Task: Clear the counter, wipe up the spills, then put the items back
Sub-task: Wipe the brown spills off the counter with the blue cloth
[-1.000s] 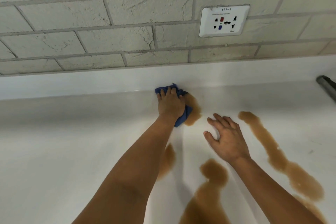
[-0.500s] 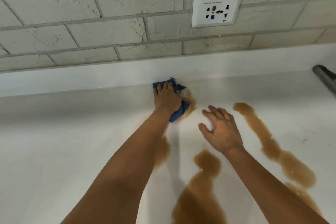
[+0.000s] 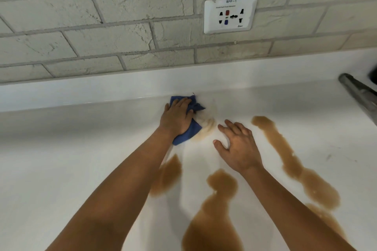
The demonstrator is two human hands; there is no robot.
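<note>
Left hand: palm down on a blue cloth, fingers straight and laid flat across it, pressing it to the white counter. No curl round the fabric is visible.

Blue cloth: crumpled, lies at the back of the counter, its far edge against the low white upstand. Corners show beyond the fingertips and below the heel of the hand.

Faint brown smear: just beside the cloth on its right, pale and thinned, between the two hands.

Right hand: fingers spread and relaxed, palm down over the counter, holding nothing. Whether the palm touches the surface cannot be told.

Brown spills, four patches:
- small patch beside the left forearm, partly hidden by it;
- large pool between the forearms, running to the bottom edge;
- long trail right of the right hand, widening toward the near side;
- further patch by the right forearm.

Surroundings: pale brick-pattern wall; white socket plate marked "8PP-1", with red and blue buttons; a grey metal bar at the right edge.
</note>
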